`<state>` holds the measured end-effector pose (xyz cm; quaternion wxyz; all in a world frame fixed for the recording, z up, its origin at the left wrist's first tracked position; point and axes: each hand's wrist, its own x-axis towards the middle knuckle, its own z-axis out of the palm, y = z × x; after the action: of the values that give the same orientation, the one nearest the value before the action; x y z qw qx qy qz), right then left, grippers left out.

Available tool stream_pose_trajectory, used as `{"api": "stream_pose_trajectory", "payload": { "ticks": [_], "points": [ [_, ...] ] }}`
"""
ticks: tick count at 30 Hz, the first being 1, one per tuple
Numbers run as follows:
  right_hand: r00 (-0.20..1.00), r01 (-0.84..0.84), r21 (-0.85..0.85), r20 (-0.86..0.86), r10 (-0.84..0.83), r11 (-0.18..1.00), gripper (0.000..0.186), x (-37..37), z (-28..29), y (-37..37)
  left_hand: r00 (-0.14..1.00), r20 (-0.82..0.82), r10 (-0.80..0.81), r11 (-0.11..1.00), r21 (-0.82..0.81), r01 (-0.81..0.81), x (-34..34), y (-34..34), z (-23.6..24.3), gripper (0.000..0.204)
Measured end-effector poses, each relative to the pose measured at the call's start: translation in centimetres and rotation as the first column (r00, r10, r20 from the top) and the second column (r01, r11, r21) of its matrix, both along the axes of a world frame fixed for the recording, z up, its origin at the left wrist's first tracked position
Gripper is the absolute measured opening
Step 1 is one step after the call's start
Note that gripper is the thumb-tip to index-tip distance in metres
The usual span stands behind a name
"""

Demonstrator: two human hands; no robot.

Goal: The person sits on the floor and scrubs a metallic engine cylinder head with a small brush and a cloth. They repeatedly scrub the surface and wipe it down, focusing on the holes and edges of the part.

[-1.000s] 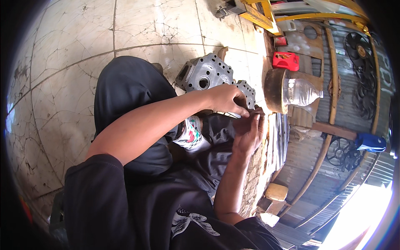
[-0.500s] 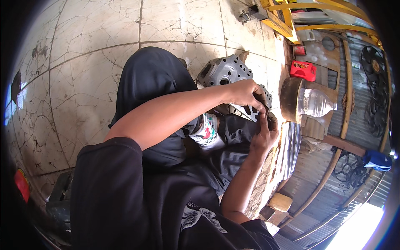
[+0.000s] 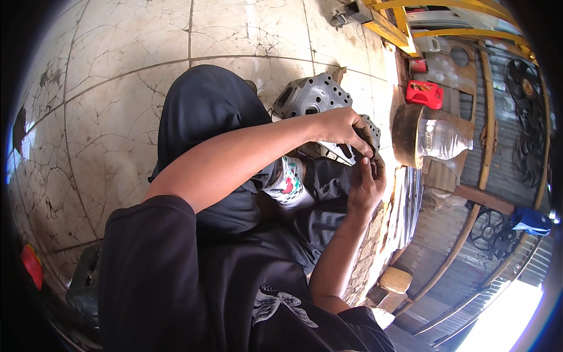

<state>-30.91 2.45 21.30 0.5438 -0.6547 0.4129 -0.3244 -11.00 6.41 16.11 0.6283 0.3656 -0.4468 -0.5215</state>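
My left hand (image 3: 345, 130) reaches across from the left, its fingers curled down and pinched. Below it my right hand (image 3: 367, 190) comes up to meet it, with thumb and fingers closed. The fingertips of both meet around something small and dark, too hidden to name. Just behind my left hand stands a grey metal casting (image 3: 319, 94) with round holes, on the tiled floor. Part of a flatter grey metal piece with holes (image 3: 372, 128) shows beside my left fingers; my hands cover much of it.
Cracked pale tiles (image 3: 129, 35) spread to the left and far side. Toward the right are a round brown block (image 3: 407, 136), a clear plastic bottle (image 3: 443, 139), a red container (image 3: 424, 94) and a corrugated metal wall (image 3: 504, 149) with black fans. A yellow metal frame (image 3: 387, 32) stands far right.
Both hands stay together at the same small thing. My right hand has shifted slightly left and its fingers have moved a little. The whole view has drifted slightly.
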Motion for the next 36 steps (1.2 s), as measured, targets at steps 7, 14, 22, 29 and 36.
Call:
{"api": "stream_pose_trajectory", "payload": {
  "ticks": [7, 14, 22, 29, 36],
  "points": [
    [1.000, 0.022, -0.041, 0.015, -0.021, 0.999, 0.034, 0.2, -0.4, 0.2, 0.998, 0.045, 0.039, 0.999, -0.022, -0.038, 0.0, -0.3, -0.4, 0.030],
    [0.996, 0.062, -0.050, 0.061, -0.059, 0.997, 0.031, 0.2, -0.9, 0.3, 1.000, 0.008, -0.009, 1.000, -0.027, 0.009, -0.1, -0.6, -0.7, 0.032],
    [0.989, 0.145, -0.067, 0.033, -0.143, 0.987, 0.027, 0.1, -0.6, 0.3, 0.989, -0.133, -0.071, 0.997, -0.019, 0.069, -0.3, -0.8, -0.7, 0.032],
    [0.992, 0.125, -0.094, -0.005, -0.126, 0.988, 0.025, -0.7, -1.0, -0.4, 0.994, -0.097, -0.055, 0.998, 0.009, 0.056, -0.2, -0.6, -0.7, 0.033],
    [0.999, 0.041, -0.157, -0.028, -0.046, 0.987, 0.032, -0.6, -1.5, -0.7, 1.000, -0.022, -0.019, 0.999, 0.044, 0.020, -0.4, -0.7, -1.0, 0.031]
  ]
}}
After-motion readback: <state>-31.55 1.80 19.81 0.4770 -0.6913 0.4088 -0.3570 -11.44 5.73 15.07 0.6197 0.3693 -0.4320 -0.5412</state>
